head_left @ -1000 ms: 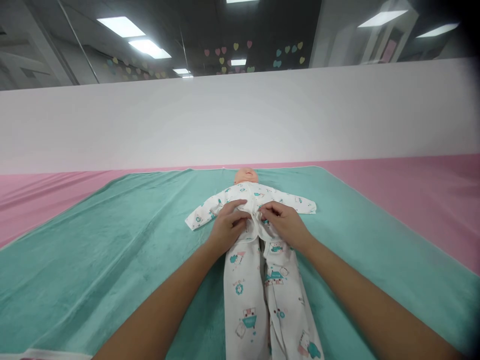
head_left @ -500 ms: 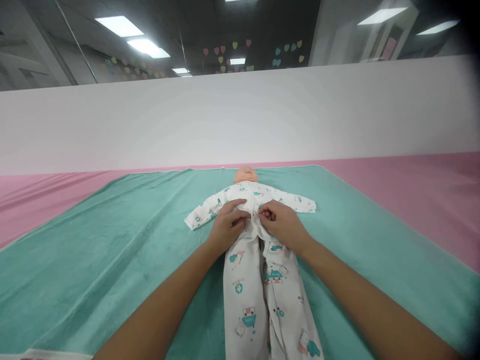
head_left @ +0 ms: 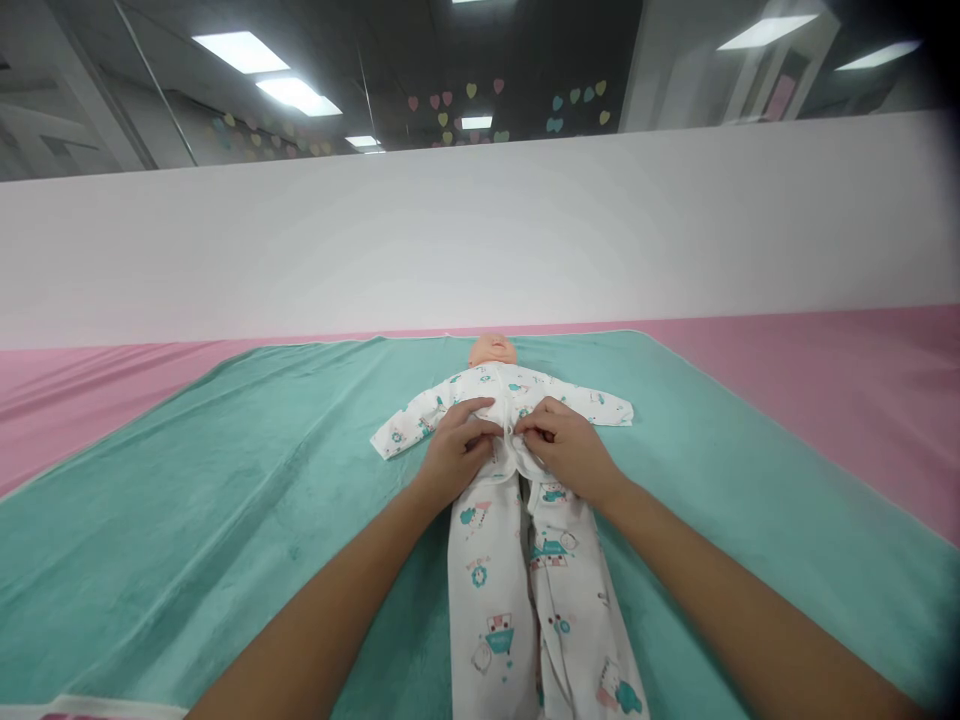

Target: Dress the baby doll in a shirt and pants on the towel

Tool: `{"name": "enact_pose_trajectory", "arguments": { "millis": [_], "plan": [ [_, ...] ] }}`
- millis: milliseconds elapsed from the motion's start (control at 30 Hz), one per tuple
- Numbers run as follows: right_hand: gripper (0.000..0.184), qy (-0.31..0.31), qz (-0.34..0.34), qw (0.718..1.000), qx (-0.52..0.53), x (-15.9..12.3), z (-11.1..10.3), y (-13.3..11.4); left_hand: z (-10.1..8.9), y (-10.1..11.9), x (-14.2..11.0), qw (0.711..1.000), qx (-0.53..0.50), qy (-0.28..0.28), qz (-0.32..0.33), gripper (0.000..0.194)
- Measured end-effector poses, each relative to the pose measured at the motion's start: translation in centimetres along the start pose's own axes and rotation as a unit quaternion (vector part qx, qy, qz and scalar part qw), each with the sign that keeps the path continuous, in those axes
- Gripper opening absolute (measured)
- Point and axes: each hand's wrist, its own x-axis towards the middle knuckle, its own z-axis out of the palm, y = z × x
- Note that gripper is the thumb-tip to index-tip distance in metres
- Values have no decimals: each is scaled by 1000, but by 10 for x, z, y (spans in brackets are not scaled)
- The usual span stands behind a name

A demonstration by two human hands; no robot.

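On the sleepsuit's front edges, left hand and right hand rest.

Left forearm and right forearm: bare, smooth, long, each tapering evenly to the wrist, entering from the lower corners of the view. Left hand and right hand: bare, compact, broad across the knuckles, fingers rounded at the tips.
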Motion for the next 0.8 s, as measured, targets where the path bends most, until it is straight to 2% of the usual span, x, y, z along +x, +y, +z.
{"name": "enact_pose_trajectory", "arguments": {
  "millis": [200, 567, 667, 800],
  "plan": [
    [21, 6, 17, 1000, 6, 2, 1, 1, -1, 1, 0, 1000, -1, 1, -3, 26],
    [23, -46, 30, 997, 60, 2, -4, 2, 2, -2, 0, 1000, -12, 7, -12, 26],
    [23, -48, 21, 997, 50, 2, -4, 1, 2, -1, 0, 1000, -16, 6, -16, 26],
    [24, -49, -23, 998, -13, -1, -6, -3, 2, 0, 0, 1000, -10, 7, -12, 24]
  ]
}}
